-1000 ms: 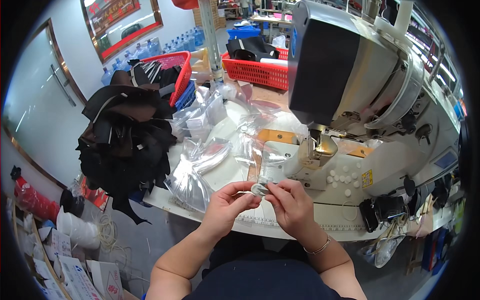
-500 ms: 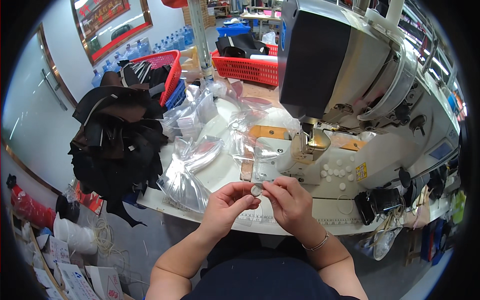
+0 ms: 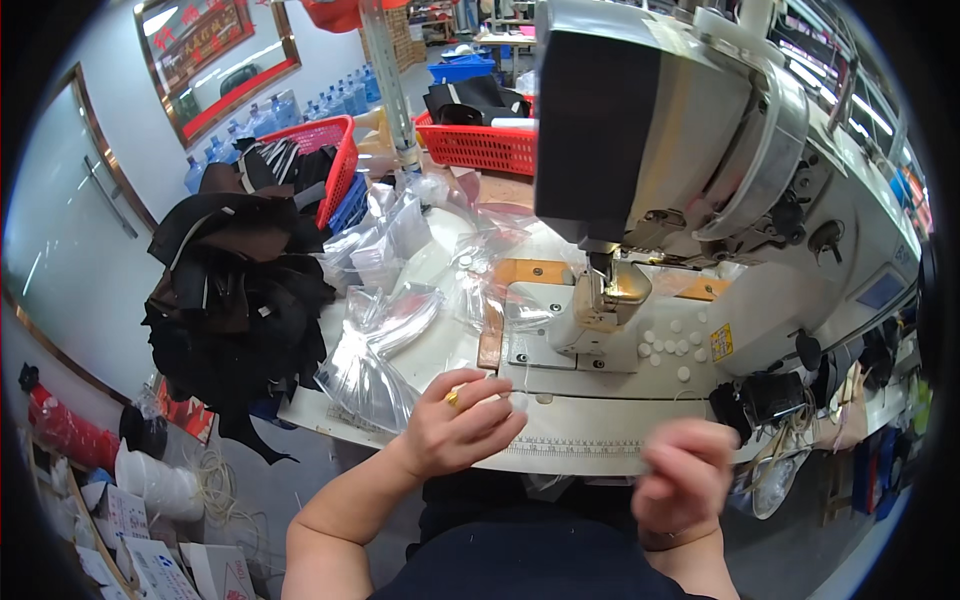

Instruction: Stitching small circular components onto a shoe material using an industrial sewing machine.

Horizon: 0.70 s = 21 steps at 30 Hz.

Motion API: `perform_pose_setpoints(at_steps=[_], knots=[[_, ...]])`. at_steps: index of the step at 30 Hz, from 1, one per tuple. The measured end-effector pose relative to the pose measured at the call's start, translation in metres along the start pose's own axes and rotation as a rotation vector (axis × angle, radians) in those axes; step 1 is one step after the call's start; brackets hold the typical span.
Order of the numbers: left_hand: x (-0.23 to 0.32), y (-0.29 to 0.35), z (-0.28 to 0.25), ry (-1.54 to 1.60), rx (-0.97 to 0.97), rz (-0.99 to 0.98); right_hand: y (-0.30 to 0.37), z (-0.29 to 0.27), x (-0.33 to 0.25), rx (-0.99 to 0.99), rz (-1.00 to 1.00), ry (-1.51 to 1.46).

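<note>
From my end, the scattered white discs (image 3: 682, 348) lie on the table (image 3: 600, 420) straight beyond the right hand (image 3: 688, 472), the nearer one (too blurred to tell its grip). The left hand (image 3: 465, 422) curls beside a clear bag (image 3: 368, 378); I cannot tell whether it grips anything.

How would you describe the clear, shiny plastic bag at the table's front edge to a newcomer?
Find the tall, grey-and-black sewing machine, then look left across its white tabletop. Between the heap of floppy black pieces and the bare left hand lies the clear, shiny plastic bag. Unlike the clear bags behind, it reaches the front edge and narrows near its middle.
</note>
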<state>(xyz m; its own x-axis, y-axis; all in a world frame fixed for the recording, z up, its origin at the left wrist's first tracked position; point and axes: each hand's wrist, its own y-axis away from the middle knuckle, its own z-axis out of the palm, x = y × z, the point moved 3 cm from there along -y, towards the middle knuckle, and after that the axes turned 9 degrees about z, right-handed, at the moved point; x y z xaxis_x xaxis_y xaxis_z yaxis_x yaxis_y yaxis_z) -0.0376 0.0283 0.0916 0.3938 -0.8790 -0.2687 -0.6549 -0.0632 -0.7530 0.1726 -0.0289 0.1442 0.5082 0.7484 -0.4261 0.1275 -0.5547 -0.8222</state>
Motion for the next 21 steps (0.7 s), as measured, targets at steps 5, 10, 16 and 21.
perform_pose_setpoints(at_steps=[5,10,16,21], knots=[[0.01,0.005,0.003,-0.042,0.085,0.025,0.021,0.059,0.036,-0.238,0.224,0.029],[0.009,0.005,0.005,-0.001,0.128,-0.018,0.027,0.068,0.039,-0.247,0.282,0.048],[0.009,0.007,0.005,0.025,0.143,-0.048,0.026,0.067,0.035,-0.221,0.238,0.125],[0.01,0.009,0.008,0.007,0.126,-0.024,0.019,0.072,0.033,-0.232,0.227,0.073]])
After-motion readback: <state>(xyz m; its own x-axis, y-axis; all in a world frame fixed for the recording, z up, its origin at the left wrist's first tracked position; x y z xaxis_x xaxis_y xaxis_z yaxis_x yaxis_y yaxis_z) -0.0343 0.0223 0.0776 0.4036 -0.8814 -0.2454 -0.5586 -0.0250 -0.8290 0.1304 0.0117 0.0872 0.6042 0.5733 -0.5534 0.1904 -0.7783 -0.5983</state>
